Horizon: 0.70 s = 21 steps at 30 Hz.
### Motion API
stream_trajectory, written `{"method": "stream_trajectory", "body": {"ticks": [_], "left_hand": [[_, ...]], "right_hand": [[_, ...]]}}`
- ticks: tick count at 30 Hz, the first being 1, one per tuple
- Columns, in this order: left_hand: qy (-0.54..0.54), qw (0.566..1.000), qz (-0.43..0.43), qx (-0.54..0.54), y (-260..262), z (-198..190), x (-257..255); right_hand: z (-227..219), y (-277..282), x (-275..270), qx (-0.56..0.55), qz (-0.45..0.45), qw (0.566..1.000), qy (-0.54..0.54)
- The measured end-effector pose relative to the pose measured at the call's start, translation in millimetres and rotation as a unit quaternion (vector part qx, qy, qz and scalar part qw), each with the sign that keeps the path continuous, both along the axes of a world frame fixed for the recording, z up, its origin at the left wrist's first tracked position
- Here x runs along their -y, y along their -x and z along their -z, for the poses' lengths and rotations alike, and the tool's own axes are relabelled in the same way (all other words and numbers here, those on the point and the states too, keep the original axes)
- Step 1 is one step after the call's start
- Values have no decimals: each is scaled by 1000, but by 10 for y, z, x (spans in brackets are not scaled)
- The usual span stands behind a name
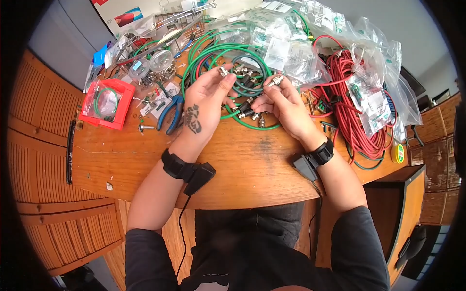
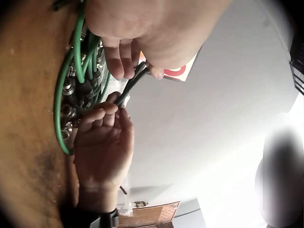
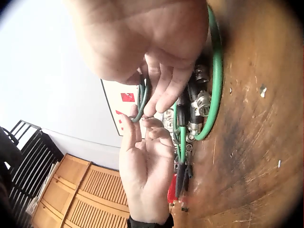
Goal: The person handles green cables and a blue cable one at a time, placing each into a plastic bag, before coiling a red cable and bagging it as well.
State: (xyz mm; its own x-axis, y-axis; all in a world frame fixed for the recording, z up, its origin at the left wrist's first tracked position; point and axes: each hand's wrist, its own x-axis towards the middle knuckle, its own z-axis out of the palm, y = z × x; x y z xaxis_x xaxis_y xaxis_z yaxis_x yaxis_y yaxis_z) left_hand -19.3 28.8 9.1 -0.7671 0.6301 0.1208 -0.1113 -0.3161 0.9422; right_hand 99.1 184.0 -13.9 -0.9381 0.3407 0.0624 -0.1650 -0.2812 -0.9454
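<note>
A dark green cable (image 1: 247, 57) loops between the two hands, with a silver connector at each end. My left hand (image 1: 206, 99) pinches it near one connector (image 1: 224, 72), thumb against fingers. Opposite, my right hand (image 1: 290, 109) pinches it by the other connector (image 1: 275, 80). In the left wrist view the cable (image 2: 130, 86) spans from the left hand (image 2: 161, 28) to the right hand (image 2: 104, 152). The right wrist view shows the cable (image 3: 144, 99) between the right hand (image 3: 142, 38) and left hand (image 3: 148, 175); fingers hide the connectors there.
Bright green cables (image 1: 187, 72) with several connectors lie beneath the hands. Blue-handled pliers (image 1: 170, 114) and a red tray (image 1: 127, 104) are at left. Clear plastic bags (image 1: 291, 53) cover the back; a red cable bundle (image 1: 349, 126) lies at right.
</note>
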Motion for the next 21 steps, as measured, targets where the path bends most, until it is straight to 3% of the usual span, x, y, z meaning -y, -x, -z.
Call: {"method": "stream_trajectory", "body": {"ticks": [6, 8, 18, 20, 21], "left_hand": [[16, 999, -2, -50, -33, 105, -69], [10, 998, 41, -44, 1, 116, -54], [0, 994, 72, -78, 65, 177, -32], [32, 993, 115, 22, -29, -10, 7], [31, 993, 115, 21, -22, -6, 9]], "right_hand": [[13, -3, 2, -2, 2, 999, -37], [-21, 0, 43, 1, 5, 999, -48], [-46, -66, 69, 47, -5, 980, -193], [-47, -78, 52, 51, -10, 978, -200], [-33, -76, 31, 56, -17, 979, -194]]}}
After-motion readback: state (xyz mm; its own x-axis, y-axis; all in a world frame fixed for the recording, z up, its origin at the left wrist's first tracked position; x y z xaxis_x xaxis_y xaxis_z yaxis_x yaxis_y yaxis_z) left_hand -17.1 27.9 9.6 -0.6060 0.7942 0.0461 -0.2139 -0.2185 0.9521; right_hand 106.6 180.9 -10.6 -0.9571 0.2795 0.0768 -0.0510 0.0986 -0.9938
